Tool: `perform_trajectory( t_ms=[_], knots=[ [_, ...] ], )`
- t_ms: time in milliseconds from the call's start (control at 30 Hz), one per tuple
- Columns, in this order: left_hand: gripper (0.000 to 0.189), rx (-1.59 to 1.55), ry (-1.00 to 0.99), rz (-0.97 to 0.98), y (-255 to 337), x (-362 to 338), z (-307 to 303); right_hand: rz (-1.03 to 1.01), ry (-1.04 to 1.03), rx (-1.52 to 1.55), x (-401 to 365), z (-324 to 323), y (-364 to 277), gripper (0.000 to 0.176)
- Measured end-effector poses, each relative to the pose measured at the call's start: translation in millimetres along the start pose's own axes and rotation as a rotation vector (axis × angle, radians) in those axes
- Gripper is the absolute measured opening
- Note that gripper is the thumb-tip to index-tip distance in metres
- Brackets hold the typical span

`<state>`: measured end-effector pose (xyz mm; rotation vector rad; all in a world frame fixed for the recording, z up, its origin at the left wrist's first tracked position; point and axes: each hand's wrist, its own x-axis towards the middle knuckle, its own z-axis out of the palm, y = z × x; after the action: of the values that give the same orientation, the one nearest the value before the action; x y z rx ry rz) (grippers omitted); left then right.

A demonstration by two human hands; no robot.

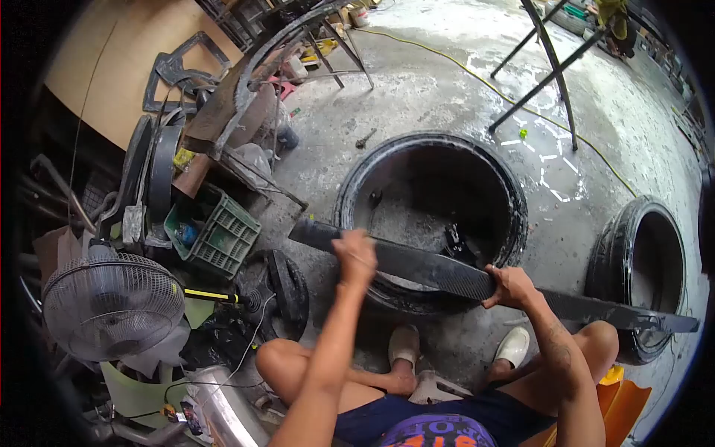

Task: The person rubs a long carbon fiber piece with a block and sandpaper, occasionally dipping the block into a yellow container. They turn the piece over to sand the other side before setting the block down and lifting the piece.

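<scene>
A long, narrow black panel (436, 271) with a woven-looking surface lies slantwise in front of me, across the near side of a large black round ring (344, 195). Its right end passes over my knee side and in front of a second black ring (600, 257). My right hand (512, 287) grips the panel near its middle, thumb and fingers closed around the edge. On the panel's left part is my left hand (355, 257), curled closed and slightly blurred; whatever is under its fingers is hidden.
A fan (112, 309) stands at the left, with a green crate (223, 237) behind it. Black tripod legs (547, 86) and a yellow cord (477, 77) are on the concrete floor ahead. An orange object (622, 406) is by my right leg. Dark tools lie inside the large ring.
</scene>
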<state>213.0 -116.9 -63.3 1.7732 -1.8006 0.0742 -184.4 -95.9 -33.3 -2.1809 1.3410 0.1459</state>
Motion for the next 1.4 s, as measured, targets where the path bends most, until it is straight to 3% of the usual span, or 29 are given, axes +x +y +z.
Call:
perform_trajectory(
  t_ms=[33, 100, 167, 233, 300, 333, 400, 467, 500, 567, 633, 667, 700, 767, 800, 833, 867, 900, 967, 1000, 1067, 1100, 1167, 1233, 1300, 1367, 1400],
  knots=[
    [0.011, 0.08, 0.095, -0.064, -25, 7, -4, -0.008, 0.025, 0.005, 0, -2, -2, 0.094],
    [0.015, 0.168, 0.127, -0.21, -5, 6, 0, 0.015, 0.027, -0.006, -1, -5, -2, 0.095],
    [0.017, -0.039, 0.042, -0.1, 53, -20, 33, -0.048, 0.073, 0.004, 2, 3, 2, 0.092],
    [0.018, -0.169, -0.177, 0.056, 150, -47, 40, -0.044, 0.061, 0.02, 0, 3, -1, 0.092],
    [0.019, -0.241, 0.002, 0.201, 187, -56, 37, -0.037, 0.079, -0.005, -2, 3, 1, 0.093],
    [0.019, -0.289, -0.028, 0.261, 168, -46, 22, -0.042, 0.075, 0.003, -1, 3, 1, 0.095],
    [0.023, -0.138, -0.191, 0.089, 97, -25, 7, -0.023, 0.06, 0.002, -3, -1, -3, 0.098],
    [0.021, -0.002, 0.04, -0.114, 46, -15, 1, -0.022, 0.065, -0.002, -3, 3, -2, 0.099],
    [0.022, 0.062, 0.027, -0.195, 44, -14, 3, -0.016, 0.056, 0.01, -3, 2, -4, 0.097],
    [0.022, 0.111, 0.087, -0.128, 79, -26, 28, -0.013, 0.046, 0.022, -1, -2, -5, 0.095],
    [0.035, -0.057, -0.007, 0.08, 151, -60, 62, 0.012, -0.05, 0.049, -2, -10, -4, 0.096],
    [0.041, -0.167, -0.154, 0.036, 201, -66, 38, 0.005, -0.055, 0.069, 0, -5, -1, 0.096],
    [0.041, -0.223, -0.187, 0.111, 205, -71, 43, -0.012, -0.057, 0.086, -4, -7, -5, 0.095],
    [0.034, -0.301, -0.241, 0.113, 166, -56, 35, -0.01, -0.004, 0.088, -5, -1, -5, 0.101],
    [0.03, -0.116, -0.09, 0.232, 116, -52, 48, -0.014, -0.01, 0.073, -2, 1, -6, 0.103],
    [0.027, -0.144, -0.119, -0.069, 88, -35, 28, -0.019, -0.007, 0.079, -1, 4, -3, 0.101],
    [0.025, -0.101, -0.043, -0.044, 38, -24, 32, -0.024, 0.007, 0.082, 0, 4, -1, 0.101],
    [0.025, 0.045, -0.021, -0.144, 21, -15, 15, -0.037, 0.015, 0.092, 0, 7, -2, 0.101],
    [0.023, 0.229, 0.166, -0.08, 15, -21, 42, -0.048, 0.02, 0.085, 3, 13, 2, 0.1],
    [0.023, 0.241, 0.18, -0.083, 40, -26, 39, -0.052, 0.023, 0.078, 4, 11, 3, 0.1],
    [0.041, -0.153, -0.207, 0.023, 133, -54, 51, -0.062, 0.026, 0.075, 3, 9, 4, 0.1],
    [0.036, -0.243, -0.21, 0.122, 173, -67, 44, -0.059, 0.022, 0.075, 1, 7, 2, 0.1],
    [0.031, -0.234, -0.156, 0.077, 169, -73, 49, -0.074, -0.008, 0.059, -1, 4, 2, 0.1],
    [0.025, -0.054, -0.175, 0.206, 112, -48, 25, -0.045, 0.043, 0.061, 0, 8, 1, 0.101],
    [0.024, 0.211, -0.041, 0.126, 37, -27, 20, -0.025, 0.026, 0.043, -2, 4, -2, 0.102],
    [0.02, 0.023, 0.09, -0.187, 11, -15, 17, -0.019, 0.047, 0.025, -4, 0, -6, 0.096],
    [0.016, -0.263, -0.049, -0.395, -3, -18, 45, -0.011, 0.009, 0.021, -2, 0, -2, 0.097]
  ],
)
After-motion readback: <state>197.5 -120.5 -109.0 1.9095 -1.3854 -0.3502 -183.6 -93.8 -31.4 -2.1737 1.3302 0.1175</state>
